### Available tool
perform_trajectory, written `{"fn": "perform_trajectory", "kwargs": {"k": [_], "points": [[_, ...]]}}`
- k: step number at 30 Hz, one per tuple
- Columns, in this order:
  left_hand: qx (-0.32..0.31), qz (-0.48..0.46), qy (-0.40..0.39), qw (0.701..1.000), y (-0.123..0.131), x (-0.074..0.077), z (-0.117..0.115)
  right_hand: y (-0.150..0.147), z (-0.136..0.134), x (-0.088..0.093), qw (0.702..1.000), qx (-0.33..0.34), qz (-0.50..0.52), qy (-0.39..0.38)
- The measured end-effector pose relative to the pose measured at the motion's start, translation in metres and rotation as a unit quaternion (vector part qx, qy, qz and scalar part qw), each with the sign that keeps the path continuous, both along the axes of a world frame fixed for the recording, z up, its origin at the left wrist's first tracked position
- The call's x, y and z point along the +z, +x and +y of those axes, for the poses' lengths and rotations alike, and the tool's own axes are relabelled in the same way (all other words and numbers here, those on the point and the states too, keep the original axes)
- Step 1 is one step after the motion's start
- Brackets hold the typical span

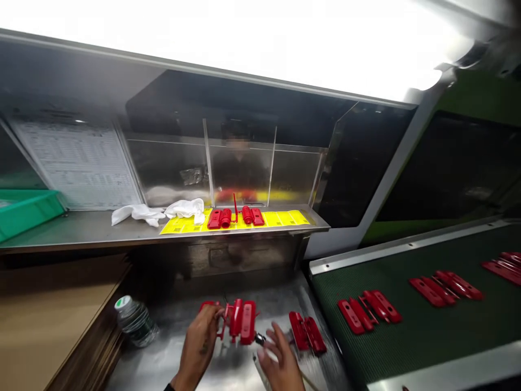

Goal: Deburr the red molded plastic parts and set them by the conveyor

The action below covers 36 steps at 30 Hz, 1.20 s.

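Note:
My left hand (200,342) is closed on a glossy red moulded plastic part (236,320) with rounded and flat pieces joined by thin runners. It holds the part just above the metal bench. At the right side of that part, my right hand (280,361) has its fingers curved and apart. A small black-tipped object (259,339) lies between its fingertips and the red part; whether the fingers touch it cannot be made out. Beyond the right hand, another red moulded part (307,332) rests on the bench. A thin tan cord or rod shows beneath the right wrist.
A green conveyor belt (391,347) on the right carries several red parts (369,312). A shelf holds a yellow sheet (285,219), two red pieces (236,217), white cloths (185,209) and a green tray (30,209). A water bottle (136,321) stands beside stacked cardboard (57,315).

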<state>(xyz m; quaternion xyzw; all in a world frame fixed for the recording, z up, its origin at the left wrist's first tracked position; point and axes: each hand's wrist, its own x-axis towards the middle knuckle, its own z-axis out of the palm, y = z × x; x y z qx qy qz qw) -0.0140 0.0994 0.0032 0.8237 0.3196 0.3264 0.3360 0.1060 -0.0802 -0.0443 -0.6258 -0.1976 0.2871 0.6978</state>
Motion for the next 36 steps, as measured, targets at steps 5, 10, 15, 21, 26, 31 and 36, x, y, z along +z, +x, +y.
{"fn": "perform_trajectory", "kwargs": {"k": [5,10,15,21,26,31,36], "points": [[-0.059,-0.047,-0.017,0.997,-0.045,0.062,-0.075,-0.01,-0.005,0.075,0.963,0.138,0.209,0.103],[0.06,-0.186,-0.07,0.978,-0.106,0.09,-0.087,-0.035,-0.043,0.117,0.957,0.166,0.205,0.122],[0.05,-0.273,-0.482,0.831,-0.129,0.099,-0.111,-0.053,-0.066,0.151,0.95,0.211,0.195,0.125],[-0.104,-0.27,-0.668,0.686,-0.138,0.117,-0.122,-0.051,-0.08,0.152,0.964,0.201,-0.159,0.076],[-0.108,-0.245,-0.764,0.587,-0.148,0.105,-0.115,-0.045,-0.09,0.119,0.795,0.093,-0.582,0.147],[-0.036,-0.326,-0.61,0.721,-0.153,0.077,-0.123,-0.069,-0.077,0.003,0.995,0.079,-0.013,-0.062],[-0.022,-0.318,-0.63,0.708,-0.157,0.058,-0.134,-0.085,-0.055,-0.091,0.99,0.068,0.077,-0.092]]}}
